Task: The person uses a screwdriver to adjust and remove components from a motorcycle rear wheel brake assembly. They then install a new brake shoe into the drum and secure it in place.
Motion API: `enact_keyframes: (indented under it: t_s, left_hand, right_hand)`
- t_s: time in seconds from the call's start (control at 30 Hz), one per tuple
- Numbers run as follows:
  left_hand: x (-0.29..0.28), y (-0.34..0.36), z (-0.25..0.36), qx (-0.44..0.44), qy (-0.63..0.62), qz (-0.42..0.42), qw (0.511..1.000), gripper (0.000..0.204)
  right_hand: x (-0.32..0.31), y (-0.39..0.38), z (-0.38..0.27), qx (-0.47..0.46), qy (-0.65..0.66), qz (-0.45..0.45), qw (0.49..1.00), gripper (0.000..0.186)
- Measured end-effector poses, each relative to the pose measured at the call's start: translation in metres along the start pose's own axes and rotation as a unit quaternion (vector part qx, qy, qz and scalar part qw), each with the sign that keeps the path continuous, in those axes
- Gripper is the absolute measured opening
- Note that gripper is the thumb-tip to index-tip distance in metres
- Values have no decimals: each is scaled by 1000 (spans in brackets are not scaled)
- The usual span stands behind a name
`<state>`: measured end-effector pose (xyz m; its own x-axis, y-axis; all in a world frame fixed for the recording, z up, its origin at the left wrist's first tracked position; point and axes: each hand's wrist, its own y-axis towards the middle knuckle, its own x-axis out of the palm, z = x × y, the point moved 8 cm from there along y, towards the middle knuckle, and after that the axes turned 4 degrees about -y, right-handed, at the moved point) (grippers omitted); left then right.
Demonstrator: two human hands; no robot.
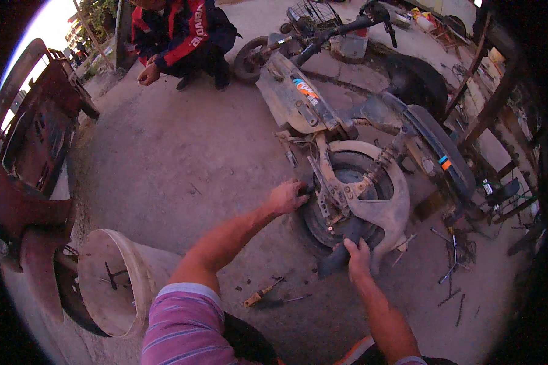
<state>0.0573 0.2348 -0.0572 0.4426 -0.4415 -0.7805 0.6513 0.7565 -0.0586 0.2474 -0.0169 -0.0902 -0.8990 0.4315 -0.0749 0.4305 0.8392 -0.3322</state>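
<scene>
Scooter (323, 115) laid on its side on concrete ground (182, 164), rear wheel (347, 201) facing up. Left hand (288, 196) closed on the tyre's (313, 222) left edge — fingers curled over the rubber. Right hand (358, 255) clamped around a dark flap (335, 258), possibly loose tyre or tube, at the wheel's lower rim. Screwdriver (260, 294) left on the ground near the knees — white bucket (112, 283) tipped over at left. Second person (179, 33) crouched well apart, beyond the handlebars.
</scene>
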Motion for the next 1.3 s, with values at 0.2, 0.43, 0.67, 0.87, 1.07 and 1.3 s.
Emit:
enact_keyframes:
  t_s: [0.2,0.43,0.67,0.87,1.07,1.3]
  left_hand:
    - [11,-5,1,9,-74,50,996,47]
    - [34,0,-8,13,-110,85,990,39]
    - [32,-6,-16,-95,-258,-20,961,40]
    - [24,-16,-2,-66,-352,-93,929,46]
    - [16,-28,14,-4,-275,-104,956,62]
    - [41,-28,-6,-12,-257,35,966,36]
  right_hand:
    - [17,-41,-61,-271,-483,-116,824,79]
    - [29,-38,-12,-406,-645,-101,640,55]
    - [24,-32,-2,-452,-620,-23,641,43]
    - [15,-26,11,-462,-605,-14,648,36]
    - [25,-27,3,-416,-592,-68,687,28]
    - [41,-35,-17,-286,-734,-158,595,34]
